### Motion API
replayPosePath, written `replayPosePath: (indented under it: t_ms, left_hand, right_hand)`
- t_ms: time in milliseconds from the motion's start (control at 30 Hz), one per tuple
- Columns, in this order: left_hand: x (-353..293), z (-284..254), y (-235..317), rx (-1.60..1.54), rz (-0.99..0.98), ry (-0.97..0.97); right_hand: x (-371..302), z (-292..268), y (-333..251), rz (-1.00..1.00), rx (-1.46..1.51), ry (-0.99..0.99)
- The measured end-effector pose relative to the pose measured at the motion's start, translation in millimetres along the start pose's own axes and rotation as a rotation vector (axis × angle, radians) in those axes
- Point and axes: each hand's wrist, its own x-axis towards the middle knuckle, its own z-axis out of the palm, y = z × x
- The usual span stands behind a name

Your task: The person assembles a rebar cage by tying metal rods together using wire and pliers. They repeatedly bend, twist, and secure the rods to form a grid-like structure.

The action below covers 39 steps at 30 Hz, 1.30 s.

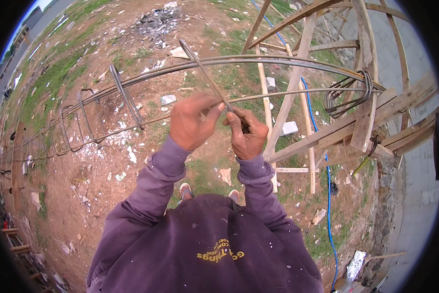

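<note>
A bent steel stirrup (204, 70) hangs slantwise around the long rebars ahead of me. My left hand (194, 121), slightly blurred, has its thumb and fingers closed at the stirrup's near end. My right hand (249, 133) is curled with its thumb pressed against that same corner. Whether a thin wire is also between the fingers I cannot tell. The upper rebars (278, 59) run together beyond my hands. A lower rebar (292, 93) passes just behind the fingers. To the left, another stirrup (126, 97) and several more stand spaced along the bars.
A bundle of loose stirrups (346, 97) hangs on the bars at the right. There a wooden trestle (295, 78) and stacked planks (395, 110) stand by a grey block wall (415, 210). A blue hose (329, 210) crosses the littered ground.
</note>
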Motion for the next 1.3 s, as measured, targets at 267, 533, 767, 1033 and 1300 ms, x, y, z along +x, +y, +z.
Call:
replayPosePath:
  t_ms: [267,533,767,1033,1300]
  left_hand:
    - [14.3,-2.9,9.5,-0.16,-0.183,-0.037]
    - [8.6,7.4,6.3,-0.066,-0.136,0.04]
    - [1.9,18.9,5.1,0.026,-0.059,0.202]
    - [-1.5,22.2,-5.9,0.122,-0.043,0.363]
    - [-3.0,25.2,-2.5,0.03,-0.07,0.41]
  right_hand:
    - [11.3,21.6,-14.3,-0.028,0.006,0.119]
    - [-40.8,-20.6,24.8,0.141,-0.255,-0.063]
    - [-67.9,-22.9,35.7,0.341,-0.3,-0.504]
    - [-18.9,10.1,11.7,0.097,-0.221,-0.137]
    - [-20.9,19.9,2.1,0.154,-0.1,-0.055]
